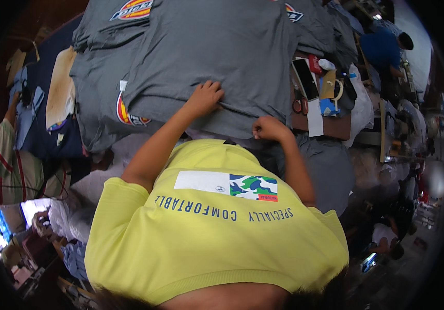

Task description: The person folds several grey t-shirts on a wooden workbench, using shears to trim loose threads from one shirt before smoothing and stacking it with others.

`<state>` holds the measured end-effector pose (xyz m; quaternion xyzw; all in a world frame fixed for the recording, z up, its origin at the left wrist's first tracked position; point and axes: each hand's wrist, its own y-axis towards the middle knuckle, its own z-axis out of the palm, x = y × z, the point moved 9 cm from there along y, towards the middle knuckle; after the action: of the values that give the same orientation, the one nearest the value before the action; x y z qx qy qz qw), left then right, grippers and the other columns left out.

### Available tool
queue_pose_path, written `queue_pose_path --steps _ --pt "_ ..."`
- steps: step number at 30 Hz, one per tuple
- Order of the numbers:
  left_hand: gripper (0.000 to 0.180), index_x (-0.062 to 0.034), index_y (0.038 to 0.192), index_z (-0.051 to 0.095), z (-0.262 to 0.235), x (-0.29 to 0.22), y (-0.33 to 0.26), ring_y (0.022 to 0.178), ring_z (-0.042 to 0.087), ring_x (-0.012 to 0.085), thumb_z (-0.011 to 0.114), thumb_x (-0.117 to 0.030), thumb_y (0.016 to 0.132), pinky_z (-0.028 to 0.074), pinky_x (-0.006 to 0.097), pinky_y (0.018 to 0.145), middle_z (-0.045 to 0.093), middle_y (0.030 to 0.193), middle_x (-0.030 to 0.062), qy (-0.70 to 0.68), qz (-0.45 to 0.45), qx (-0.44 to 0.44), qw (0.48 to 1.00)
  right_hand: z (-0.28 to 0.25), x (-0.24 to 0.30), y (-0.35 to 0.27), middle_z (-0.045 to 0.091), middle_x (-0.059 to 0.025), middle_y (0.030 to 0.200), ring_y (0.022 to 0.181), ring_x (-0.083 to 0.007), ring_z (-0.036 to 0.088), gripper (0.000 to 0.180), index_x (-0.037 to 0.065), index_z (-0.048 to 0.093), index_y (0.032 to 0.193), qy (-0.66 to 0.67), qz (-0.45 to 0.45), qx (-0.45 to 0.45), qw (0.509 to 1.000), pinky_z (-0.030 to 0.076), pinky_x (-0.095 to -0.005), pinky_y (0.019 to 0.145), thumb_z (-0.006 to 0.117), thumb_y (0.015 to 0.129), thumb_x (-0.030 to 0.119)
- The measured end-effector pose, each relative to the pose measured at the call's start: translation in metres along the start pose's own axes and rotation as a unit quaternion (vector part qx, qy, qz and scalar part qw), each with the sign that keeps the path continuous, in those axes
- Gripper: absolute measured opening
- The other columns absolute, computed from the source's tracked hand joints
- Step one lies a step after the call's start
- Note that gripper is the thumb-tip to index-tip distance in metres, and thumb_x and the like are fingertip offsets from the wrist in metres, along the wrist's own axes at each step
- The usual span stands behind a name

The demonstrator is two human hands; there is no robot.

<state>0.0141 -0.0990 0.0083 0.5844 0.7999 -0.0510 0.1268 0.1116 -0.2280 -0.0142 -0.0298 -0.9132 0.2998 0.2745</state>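
A grey T-shirt (pixel 206 51) lies spread over the work surface in front of me, its near edge slack and wrinkled. My left hand (pixel 205 99) rests on the cloth near that edge, palm down, fingers stretched out and a little bent. A small ridge of fabric runs rightward from its fingertips. At the shirt's near right edge, my right hand (pixel 269 128) is curled closed; whether cloth is pinched inside cannot be seen. More grey shirts with a colourful printed emblem (pixel 127 111) lie beneath and to the left.
Right of the shirts, a brown board (pixel 330 127) holds a phone (pixel 305 79), red-handled scissors (pixel 300 105), a tape roll (pixel 338 90) and small items. A person in striped clothing (pixel 12 165) works at the left; another in blue (pixel 382 49) is at the far right.
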Motion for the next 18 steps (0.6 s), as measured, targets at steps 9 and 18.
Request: queue_pose_path --steps 9,18 --pt "0.02 -0.0053 0.094 0.052 -0.148 -0.072 -0.003 0.08 0.055 0.0283 0.055 -0.002 0.074 0.042 0.035 0.072 0.055 0.086 0.0095 -0.56 0.002 0.042 0.828 -0.056 0.031 0.065 0.056 -0.016 0.112 0.1 -0.0252 0.055 0.042 0.004 0.05 0.118 0.375 -0.147 -0.279 0.872 0.043 -0.034 0.084 0.055 0.084 0.028" --pt "0.027 0.0015 0.101 0.055 -0.117 -0.045 0.036 0.087 0.056 0.0222 0.057 -0.006 0.076 0.043 0.033 0.078 0.06 0.093 0.0125 -0.451 -0.052 -0.062 0.889 -0.229 0.036 0.037 0.056 -0.0147 0.112 0.099 -0.024 0.055 0.04 0.004 0.051 0.116 0.563 -0.201 -0.413 0.687 0.043 -0.0334 0.084 0.054 0.085 0.028"
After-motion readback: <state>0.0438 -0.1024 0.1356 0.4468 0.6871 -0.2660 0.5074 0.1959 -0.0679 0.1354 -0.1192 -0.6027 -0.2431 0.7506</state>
